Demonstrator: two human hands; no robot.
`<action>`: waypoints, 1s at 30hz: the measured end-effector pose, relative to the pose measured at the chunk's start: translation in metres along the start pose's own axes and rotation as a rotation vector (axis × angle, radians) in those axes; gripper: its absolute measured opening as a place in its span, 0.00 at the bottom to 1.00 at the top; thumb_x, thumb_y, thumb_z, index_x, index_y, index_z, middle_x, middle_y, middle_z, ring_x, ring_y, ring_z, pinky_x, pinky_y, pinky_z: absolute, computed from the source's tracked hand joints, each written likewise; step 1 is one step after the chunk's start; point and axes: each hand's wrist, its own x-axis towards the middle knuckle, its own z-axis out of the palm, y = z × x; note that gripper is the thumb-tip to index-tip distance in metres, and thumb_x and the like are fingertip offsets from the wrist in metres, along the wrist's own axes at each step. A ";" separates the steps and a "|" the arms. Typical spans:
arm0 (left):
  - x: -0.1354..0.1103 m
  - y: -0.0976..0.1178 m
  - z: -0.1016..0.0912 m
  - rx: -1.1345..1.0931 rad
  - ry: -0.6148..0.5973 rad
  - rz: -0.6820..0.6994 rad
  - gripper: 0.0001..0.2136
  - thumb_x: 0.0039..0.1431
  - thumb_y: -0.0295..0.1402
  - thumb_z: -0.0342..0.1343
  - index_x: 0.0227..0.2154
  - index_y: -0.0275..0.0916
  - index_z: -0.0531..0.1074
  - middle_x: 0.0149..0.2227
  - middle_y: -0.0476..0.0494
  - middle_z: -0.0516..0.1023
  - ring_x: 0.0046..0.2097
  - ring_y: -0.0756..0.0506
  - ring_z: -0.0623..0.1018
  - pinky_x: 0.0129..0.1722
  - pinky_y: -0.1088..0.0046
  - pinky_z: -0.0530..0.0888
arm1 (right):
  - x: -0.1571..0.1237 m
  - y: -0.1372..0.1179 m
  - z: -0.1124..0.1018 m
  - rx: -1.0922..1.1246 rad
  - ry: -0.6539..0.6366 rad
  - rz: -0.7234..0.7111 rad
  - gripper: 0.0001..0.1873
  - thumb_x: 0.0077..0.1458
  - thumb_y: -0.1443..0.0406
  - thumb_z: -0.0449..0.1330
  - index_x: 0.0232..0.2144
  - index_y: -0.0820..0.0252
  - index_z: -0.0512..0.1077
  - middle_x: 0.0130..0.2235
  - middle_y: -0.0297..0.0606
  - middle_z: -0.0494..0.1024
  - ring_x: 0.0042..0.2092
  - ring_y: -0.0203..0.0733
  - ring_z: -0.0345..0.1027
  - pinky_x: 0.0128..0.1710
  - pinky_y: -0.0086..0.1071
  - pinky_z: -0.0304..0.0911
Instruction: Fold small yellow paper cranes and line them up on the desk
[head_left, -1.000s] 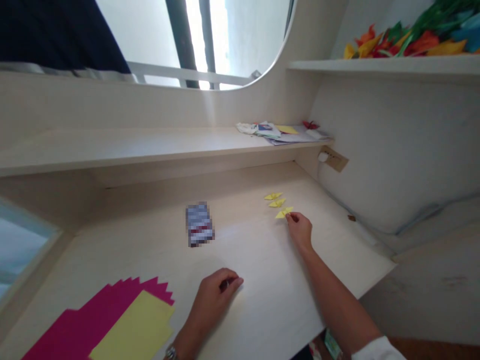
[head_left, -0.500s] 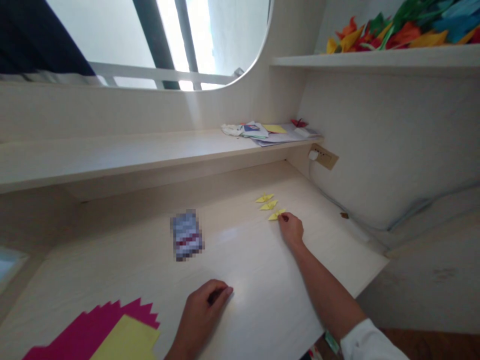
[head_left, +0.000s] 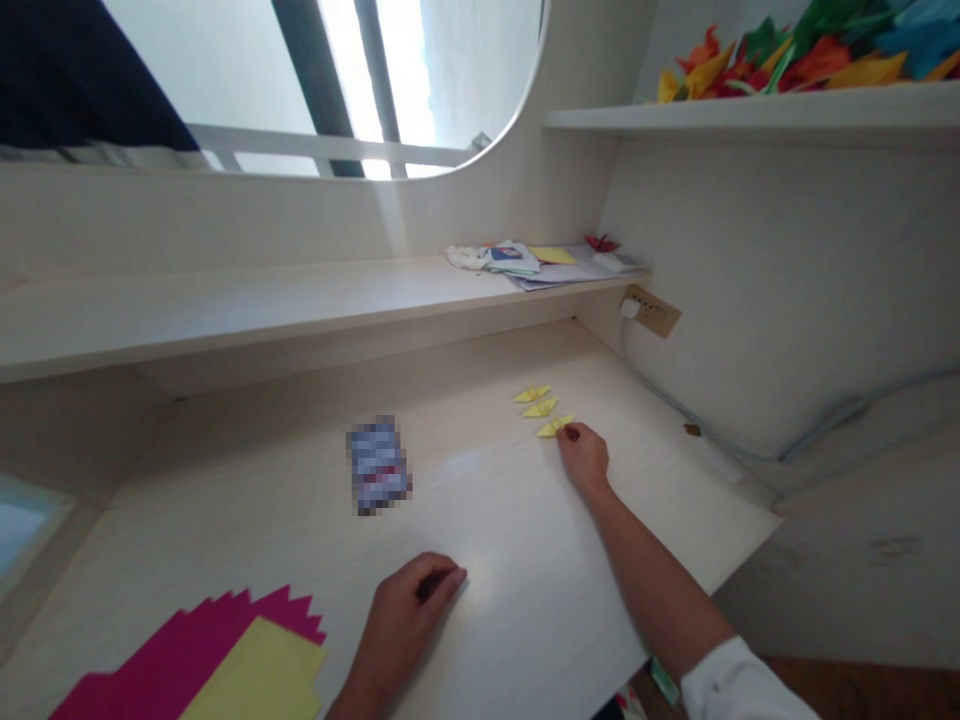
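My right hand [head_left: 585,458] reaches over the desk, its thumb and fingers closed on the near end of a small yellow origami crane [head_left: 551,429]. This crane is the closest of three; a middle crane [head_left: 540,409] and a far crane [head_left: 532,395] lie just behind it in a slanted row. Lower down, my left hand [head_left: 412,610] rests at the desk's front with thumb and fingertips pressed together, nothing visible in them. To its left lie yellow paper sheets [head_left: 262,675] on top of fanned magenta paper sheets [head_left: 180,645].
A blurred-out rectangular item [head_left: 379,465] lies mid-desk [head_left: 465,510]. On the low shelf [head_left: 300,295] are papers [head_left: 555,270] and a red folded crane [head_left: 602,243]. A cable [head_left: 660,395] runs from the wall socket [head_left: 652,310]. Colourful folded paper [head_left: 810,65] fills the upper right shelf.
The view has shifted very slightly. Both hands stay almost where they were, the right one still at the nearest crane.
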 end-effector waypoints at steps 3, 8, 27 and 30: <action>-0.001 0.002 -0.004 0.010 -0.021 0.027 0.10 0.56 0.40 0.54 0.30 0.40 0.75 0.31 0.45 0.78 0.33 0.44 0.75 0.34 0.71 0.69 | -0.006 0.001 -0.005 0.032 -0.003 -0.029 0.16 0.52 0.59 0.56 0.40 0.60 0.74 0.35 0.41 0.79 0.36 0.42 0.72 0.37 0.32 0.62; -0.007 0.018 -0.018 0.079 -0.009 0.051 0.10 0.55 0.39 0.54 0.29 0.41 0.77 0.29 0.44 0.78 0.31 0.45 0.75 0.32 0.71 0.68 | -0.051 -0.010 -0.008 0.079 -0.137 -0.161 0.17 0.55 0.56 0.52 0.36 0.61 0.75 0.33 0.40 0.79 0.33 0.42 0.71 0.36 0.33 0.62; -0.119 -0.064 -0.089 0.599 0.601 -0.337 0.15 0.54 0.37 0.57 0.43 0.36 0.73 0.42 0.37 0.72 0.46 0.38 0.70 0.48 0.61 0.64 | -0.127 -0.051 0.021 -0.031 -0.469 -0.651 0.16 0.56 0.56 0.51 0.37 0.55 0.75 0.38 0.37 0.77 0.37 0.44 0.70 0.33 0.34 0.59; -0.109 -0.070 -0.092 0.658 0.531 -0.391 0.17 0.52 0.37 0.58 0.44 0.35 0.72 0.42 0.36 0.71 0.46 0.37 0.69 0.47 0.61 0.64 | -0.127 -0.050 0.021 -0.017 -0.471 -0.664 0.16 0.56 0.56 0.51 0.37 0.55 0.75 0.38 0.37 0.77 0.37 0.43 0.70 0.34 0.34 0.59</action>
